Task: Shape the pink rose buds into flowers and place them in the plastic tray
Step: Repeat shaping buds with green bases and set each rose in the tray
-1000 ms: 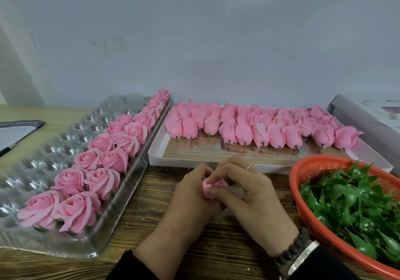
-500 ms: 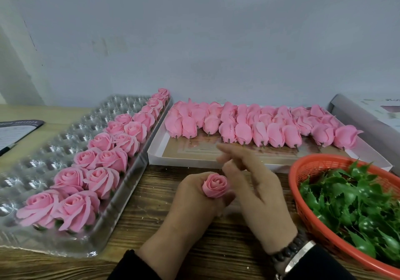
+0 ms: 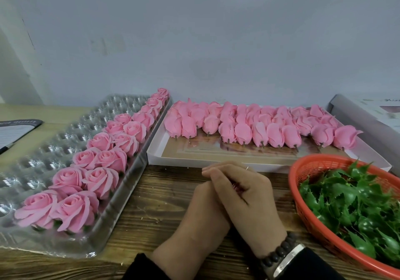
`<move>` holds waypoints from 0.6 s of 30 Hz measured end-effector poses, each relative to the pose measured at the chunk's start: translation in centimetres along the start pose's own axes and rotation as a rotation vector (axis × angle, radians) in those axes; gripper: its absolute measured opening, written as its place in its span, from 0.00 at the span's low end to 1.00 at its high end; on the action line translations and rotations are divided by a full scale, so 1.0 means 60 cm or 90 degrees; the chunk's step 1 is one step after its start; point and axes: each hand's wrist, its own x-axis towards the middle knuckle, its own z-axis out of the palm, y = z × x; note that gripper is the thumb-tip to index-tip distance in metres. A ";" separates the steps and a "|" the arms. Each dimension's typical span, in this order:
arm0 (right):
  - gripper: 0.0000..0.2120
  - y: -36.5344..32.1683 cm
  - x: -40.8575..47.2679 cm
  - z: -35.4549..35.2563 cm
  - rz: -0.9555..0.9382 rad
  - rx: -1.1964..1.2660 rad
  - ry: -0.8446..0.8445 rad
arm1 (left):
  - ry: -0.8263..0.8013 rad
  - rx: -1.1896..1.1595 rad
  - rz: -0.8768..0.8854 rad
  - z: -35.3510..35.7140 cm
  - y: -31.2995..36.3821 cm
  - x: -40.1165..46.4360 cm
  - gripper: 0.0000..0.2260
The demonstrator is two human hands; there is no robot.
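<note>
My right hand [image 3: 244,193] lies over my left hand [image 3: 194,214] at the table's middle, its fingers stretched flat across to the left. Between them sits a pink rose [image 3: 237,187]; only a pink sliver shows between the fingers, and my left hand holds it from below. The clear plastic tray [image 3: 43,154] at the left carries two rows of shaped pink roses [image 3: 101,180] along its right side. Several closed pink buds [image 3: 272,134] lie in rows on a white flat box [image 3: 173,156] behind my hands.
An orange mesh basket [image 3: 303,167] full of green plastic leaves [image 3: 350,202] stands at the right, close to my right wrist. A dark-edged paper [image 3: 15,130] lies far left, a grey box [image 3: 368,124] far right. The wall runs close behind everything.
Half a second ago my right hand was lifted off, with the rose showing in my left fingers. It has now come down flat over the rose and the left hand.
</note>
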 end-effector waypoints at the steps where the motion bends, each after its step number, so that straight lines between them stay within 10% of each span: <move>1: 0.13 0.000 0.000 0.000 0.011 -0.006 -0.013 | -0.002 -0.041 -0.003 0.000 0.002 0.000 0.14; 18: 0.33 0.010 0.015 -0.031 0.137 0.020 -0.283 | 0.037 -0.079 0.093 -0.007 0.001 -0.002 0.05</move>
